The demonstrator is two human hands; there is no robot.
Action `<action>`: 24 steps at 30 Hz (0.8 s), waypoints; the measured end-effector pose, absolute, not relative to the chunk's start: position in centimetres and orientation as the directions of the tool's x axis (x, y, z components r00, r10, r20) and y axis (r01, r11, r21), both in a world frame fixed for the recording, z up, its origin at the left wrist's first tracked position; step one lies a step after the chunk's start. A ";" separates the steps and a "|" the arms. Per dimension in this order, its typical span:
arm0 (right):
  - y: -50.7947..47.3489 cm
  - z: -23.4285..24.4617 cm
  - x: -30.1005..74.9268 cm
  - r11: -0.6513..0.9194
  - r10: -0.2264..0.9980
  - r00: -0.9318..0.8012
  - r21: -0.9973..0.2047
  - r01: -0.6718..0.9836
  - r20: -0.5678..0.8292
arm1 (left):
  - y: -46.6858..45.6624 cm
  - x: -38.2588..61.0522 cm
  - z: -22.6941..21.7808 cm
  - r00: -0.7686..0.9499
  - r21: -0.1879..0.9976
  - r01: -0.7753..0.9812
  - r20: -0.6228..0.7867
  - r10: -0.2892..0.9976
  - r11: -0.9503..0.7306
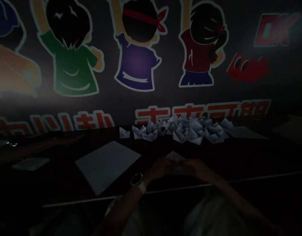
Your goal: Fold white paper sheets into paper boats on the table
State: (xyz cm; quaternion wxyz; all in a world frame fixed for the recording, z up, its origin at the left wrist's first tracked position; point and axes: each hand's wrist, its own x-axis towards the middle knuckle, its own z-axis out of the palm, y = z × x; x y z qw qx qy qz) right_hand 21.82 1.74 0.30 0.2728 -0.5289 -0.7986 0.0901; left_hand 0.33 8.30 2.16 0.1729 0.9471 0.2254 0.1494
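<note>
Between my two hands, close to the table's front edge, is a partly folded sheet of white paper (pixel 175 157) with a pointed top and a centre crease. My left hand (pixel 161 167), with a watch (pixel 137 179) on its wrist, grips the paper's left side. On the right side, my right hand (pixel 195 168) has its fingers closed on the same paper. The dim light hides the fingertips' details. Beyond the hands stands a pile of folded paper boats (pixel 187 129). A flat white sheet (pixel 108 165) lies left of my left hand.
Another white sheet (pixel 247 132) lies right of the boats. At the left, another person's arm (pixel 42 146) reaches over the dark table, near a small pale flat item (pixel 31 163). A wall with painted cartoon figures (pixel 137 62) rises behind. The table's front edge (pixel 261 178) runs below my hands.
</note>
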 end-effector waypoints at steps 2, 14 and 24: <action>2.1 -0.2 21.7 0.331 0.915 -0.197 -0.376 0.866 0.352 | 8.3 0.5 1.7 0.796 0.413 0.449 0.217 0.565 -0.792; 1.9 0.3 20.9 0.166 0.940 -0.073 -0.262 0.951 0.333 | 8.4 1.8 2.9 0.618 0.332 0.690 0.192 0.762 -0.643; 1.7 -0.3 21.0 0.061 0.954 0.032 -0.296 0.953 0.299 | 7.9 1.9 2.4 0.584 0.309 0.724 0.202 0.786 -0.617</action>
